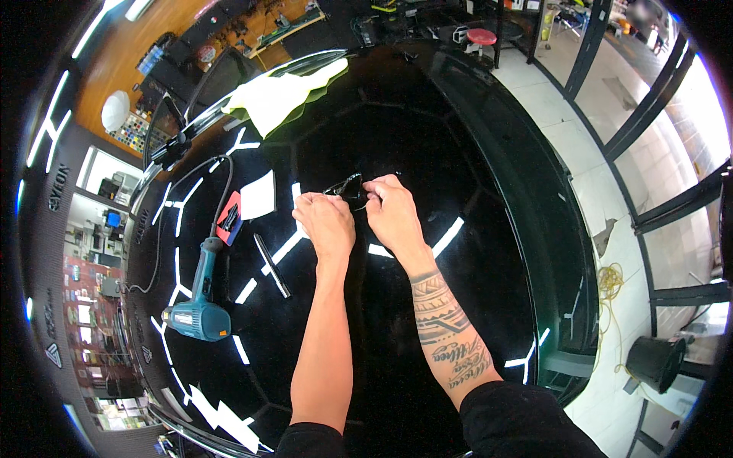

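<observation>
Both my hands meet over a glossy black car panel (389, 343), fingers pinched on a small, shiny black piece (351, 188). It looks thin and crumpled, but its exact kind cannot be made out. My left hand (327, 221) has its fingers curled closed at the piece's near left side. On its right edge, thumb and forefinger of my right hand (394, 215) are pressed together. Left of my left hand lie a slim black pen-like tool (272, 266), a white card (258, 195) and a red and blue flat scraper (230, 220) with something black on it.
A teal heat gun (200, 309) rests on the panel at left, its dark cord running up and away. A bright yellow cloth (279, 99) lies at the far edge. Off the car at right are a black bucket (655, 363), a yellow hose (609, 282) and a red stool (481, 37).
</observation>
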Available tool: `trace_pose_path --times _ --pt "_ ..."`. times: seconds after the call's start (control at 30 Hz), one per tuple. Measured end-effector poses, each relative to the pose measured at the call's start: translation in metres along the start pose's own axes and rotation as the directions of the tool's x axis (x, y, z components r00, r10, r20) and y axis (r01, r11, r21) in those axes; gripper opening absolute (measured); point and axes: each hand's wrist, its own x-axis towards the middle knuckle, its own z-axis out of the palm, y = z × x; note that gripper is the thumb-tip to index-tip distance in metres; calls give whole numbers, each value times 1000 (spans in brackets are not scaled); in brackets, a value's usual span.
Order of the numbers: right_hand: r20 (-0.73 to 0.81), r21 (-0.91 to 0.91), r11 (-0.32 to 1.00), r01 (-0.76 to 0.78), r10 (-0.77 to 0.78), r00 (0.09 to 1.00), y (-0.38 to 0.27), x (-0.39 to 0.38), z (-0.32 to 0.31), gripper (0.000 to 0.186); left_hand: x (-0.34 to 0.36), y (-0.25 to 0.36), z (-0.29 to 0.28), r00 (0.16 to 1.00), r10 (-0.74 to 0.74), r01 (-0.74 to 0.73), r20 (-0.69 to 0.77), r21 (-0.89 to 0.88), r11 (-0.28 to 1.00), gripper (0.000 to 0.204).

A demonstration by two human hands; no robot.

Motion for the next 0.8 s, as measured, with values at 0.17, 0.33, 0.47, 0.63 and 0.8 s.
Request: trace_pose_path --times 0.17,0.33,0.47,0.63,0.8 --pt "-69 -12 999 35 -35 997 0 -1 0 17 18 -14 -3 971 -51 77 232 -103 992 27" --pt "-54 1 999 35 -34 998 1 -4 -2 13 23 -18 -12 964 108 -23 243 -328 944 31" --pt "-63 -10 998 59 -60 996 1 -5 -2 11 18 -29 -13 942 306 -259 139 -278 925 13" --pt "-50 -5 999 53 -53 997 2 -4 -6 10 16 -19 -36 891 419 -355 175 -307 883 23" --pt "-34 0 1000 31 -31 999 -1 -3 -5 9 33 -27 -42 823 532 -447 198 -351 823 25"
